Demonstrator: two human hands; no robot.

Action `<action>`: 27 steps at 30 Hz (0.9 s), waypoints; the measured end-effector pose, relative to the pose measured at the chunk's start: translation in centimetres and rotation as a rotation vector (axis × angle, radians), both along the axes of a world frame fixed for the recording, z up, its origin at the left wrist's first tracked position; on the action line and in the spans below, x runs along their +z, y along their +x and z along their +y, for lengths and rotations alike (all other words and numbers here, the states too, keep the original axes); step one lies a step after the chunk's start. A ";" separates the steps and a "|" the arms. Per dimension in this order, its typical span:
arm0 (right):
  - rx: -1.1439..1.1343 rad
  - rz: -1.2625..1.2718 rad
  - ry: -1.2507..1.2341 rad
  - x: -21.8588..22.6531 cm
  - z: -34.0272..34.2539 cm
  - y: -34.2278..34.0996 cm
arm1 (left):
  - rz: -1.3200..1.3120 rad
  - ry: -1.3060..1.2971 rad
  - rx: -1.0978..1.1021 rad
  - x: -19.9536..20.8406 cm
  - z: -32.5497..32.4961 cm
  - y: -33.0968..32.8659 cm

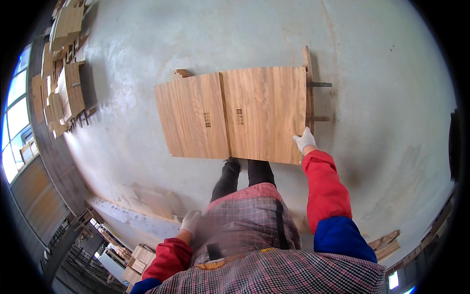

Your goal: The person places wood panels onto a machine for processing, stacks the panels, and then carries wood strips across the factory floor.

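Note:
Two wood-grain panels lie side by side before me, the left panel (188, 117) meeting the right panel (267, 115) along a dark seam. Each carries a small dark printed mark. My right hand (305, 141), in a pale glove, grips the right panel at its near right corner, thumb on top and fingers over the edge. Lower down on the left, my gloved left hand (191, 221) hangs beside my checked apron (245, 220), apart from both panels. Its fingers are blurred, and a small dark shape shows beside them.
A wooden support (308, 83) with dark bars juts out past the panels' right side. Stacked boards (71, 90) stand at the far left on the grey floor (382, 93). More boards (139, 264) are at lower left, and a wood pile (387, 245) at lower right.

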State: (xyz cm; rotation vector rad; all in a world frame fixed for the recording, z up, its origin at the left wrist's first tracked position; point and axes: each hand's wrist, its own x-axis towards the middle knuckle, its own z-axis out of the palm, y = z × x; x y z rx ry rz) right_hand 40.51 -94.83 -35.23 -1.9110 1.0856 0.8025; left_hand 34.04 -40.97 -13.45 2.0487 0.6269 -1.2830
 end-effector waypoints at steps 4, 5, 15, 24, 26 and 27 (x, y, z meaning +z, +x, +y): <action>0.128 0.061 -0.207 2.4 0.1 0.6 | -0.034 -0.026 -0.023 -0.2 -0.5 -0.4; 0.126 0.034 -0.247 3.0 0.1 0.4 | -0.044 -0.035 -0.028 -0.3 -0.6 -0.5; 0.163 -0.148 0.041 4.4 0.6 -11.7 | 0.132 -0.056 0.429 2.1 -7.1 4.2; -0.135 0.161 0.237 10.3 7.8 -9.1 | -0.112 -0.241 0.339 1.1 -0.6 0.7; -0.109 0.112 0.244 11.7 11.6 -7.3 | -0.124 -0.247 0.377 1.8 3.6 -0.8; -0.088 0.090 0.252 12.3 13.9 -6.2 | -0.132 -0.247 0.405 2.2 6.0 -1.7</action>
